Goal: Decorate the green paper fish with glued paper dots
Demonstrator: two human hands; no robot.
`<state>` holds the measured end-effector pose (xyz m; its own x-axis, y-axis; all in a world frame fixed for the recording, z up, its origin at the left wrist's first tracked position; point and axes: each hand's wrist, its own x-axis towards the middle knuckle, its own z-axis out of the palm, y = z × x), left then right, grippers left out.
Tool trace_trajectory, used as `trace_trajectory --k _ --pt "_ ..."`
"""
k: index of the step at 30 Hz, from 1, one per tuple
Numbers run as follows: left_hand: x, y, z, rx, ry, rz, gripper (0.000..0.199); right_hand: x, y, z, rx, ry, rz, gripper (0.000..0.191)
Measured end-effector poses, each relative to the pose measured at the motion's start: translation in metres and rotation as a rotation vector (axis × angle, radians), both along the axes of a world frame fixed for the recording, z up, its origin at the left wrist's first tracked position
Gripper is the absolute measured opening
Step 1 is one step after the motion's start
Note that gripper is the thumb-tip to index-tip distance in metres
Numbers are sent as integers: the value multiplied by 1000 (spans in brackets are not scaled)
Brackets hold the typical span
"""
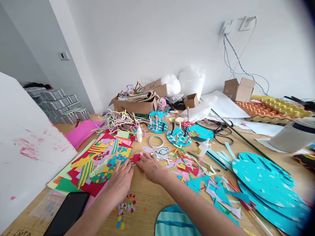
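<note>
My left hand (124, 175) lies low over the right edge of a pile of coloured paper, its fingers stretched forward. Close beside it, my right hand (150, 167) reaches in from the right with fingers spread. Its fingertips touch a small red paper cutout (136, 158) lying on the wooden table between the hands; part of the cutout is hidden. Left of my left hand, paper fish lie on the pile, among them a green one with coloured dots (100, 177). Just beyond my right hand are a purple paper fish (148, 149) and a grey-blue paper fish (162, 151).
Small confetti pieces (126, 206) and a blue striped disc (172, 223) lie near me. A black phone (67, 213) is at left. Glue bottles (139, 133), a tape roll (156, 141), paper scraps (187, 165) and blue discs (263, 180) spread beyond and right.
</note>
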<state>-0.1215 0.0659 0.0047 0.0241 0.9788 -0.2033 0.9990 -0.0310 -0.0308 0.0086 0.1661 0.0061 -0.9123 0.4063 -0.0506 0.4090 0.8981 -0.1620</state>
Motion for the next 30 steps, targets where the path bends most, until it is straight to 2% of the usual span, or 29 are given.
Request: trace_trajectory --k 4,10,13,19,26,30 --pt "1 3 9 -4 13 -6 52 4 3 6 -23 15 -10 43" --pt "4 10 25 0 -26 3 56 39 3 17 11 -2 -132 42" --pt "9 16 24 -19 -57 -6 59 46 -8 13 36 -38 -113 37" --pt "12 22 17 -34 -68 5 53 30 -22 2 102 -45 -107 29" --pt "6 12 30 18 -81 21 56 32 -22 3 83 -13 -113 32" --pt "29 -6 44 47 -135 -16 54 36 -24 5 56 -5 -92 35"
